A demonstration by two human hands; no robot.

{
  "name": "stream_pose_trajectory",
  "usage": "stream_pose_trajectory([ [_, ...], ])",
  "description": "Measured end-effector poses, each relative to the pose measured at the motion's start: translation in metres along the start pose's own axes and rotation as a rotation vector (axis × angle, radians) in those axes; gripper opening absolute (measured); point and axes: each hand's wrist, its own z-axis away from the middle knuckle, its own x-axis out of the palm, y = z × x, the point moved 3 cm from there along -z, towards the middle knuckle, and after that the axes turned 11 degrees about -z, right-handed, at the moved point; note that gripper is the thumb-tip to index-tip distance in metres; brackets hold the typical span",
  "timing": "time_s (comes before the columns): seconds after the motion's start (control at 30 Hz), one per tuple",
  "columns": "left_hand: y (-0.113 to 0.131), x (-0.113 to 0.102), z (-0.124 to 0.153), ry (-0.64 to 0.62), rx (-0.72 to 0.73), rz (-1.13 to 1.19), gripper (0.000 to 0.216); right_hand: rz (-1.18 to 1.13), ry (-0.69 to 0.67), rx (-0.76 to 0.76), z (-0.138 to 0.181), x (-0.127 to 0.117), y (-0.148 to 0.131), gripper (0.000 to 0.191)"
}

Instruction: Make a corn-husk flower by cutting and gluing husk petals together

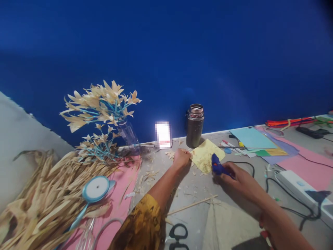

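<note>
My right hand (231, 175) is wrapped round a blue hot glue gun (218, 166), held over the near right edge of a yellow paper sheet (204, 158) with dried smears on it. Left of that sheet, my left hand (182, 158) is low over the table with its fingers closed together; whatever is between them is too small to make out. Small pale husk pieces (170, 155) lie just beside it. A dark open-topped flask (195, 126) stands behind both hands.
Dried corn husks (52, 194), a blue hand fan (96, 189) and husk flowers (104, 100) in a clear bottle (128, 135) occupy the left. Scissors (178, 231) and a thin stick (192, 205) lie in front. Coloured papers (252, 138), cables and a white power strip (295, 182) are at right.
</note>
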Motion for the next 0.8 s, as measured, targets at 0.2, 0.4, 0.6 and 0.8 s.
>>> stream_pose_trajectory([
  [0.2,0.006,-0.006,0.026,-0.108,-0.045,0.223,0.024,-0.537,-0.056,0.068,0.008,-0.003,-0.007,0.049],
  [0.4,0.011,-0.006,0.041,-0.261,-0.098,0.421,0.041,-0.596,-0.159,0.036,0.014,0.009,-0.010,0.056],
  [0.6,0.010,-0.003,0.043,-0.319,-0.148,0.482,0.042,-0.596,-0.199,0.002,0.014,0.010,-0.014,0.056],
  [0.8,0.008,-0.003,0.042,-0.375,-0.203,0.501,0.041,-0.577,-0.194,0.035,0.013,0.011,-0.006,0.057],
])
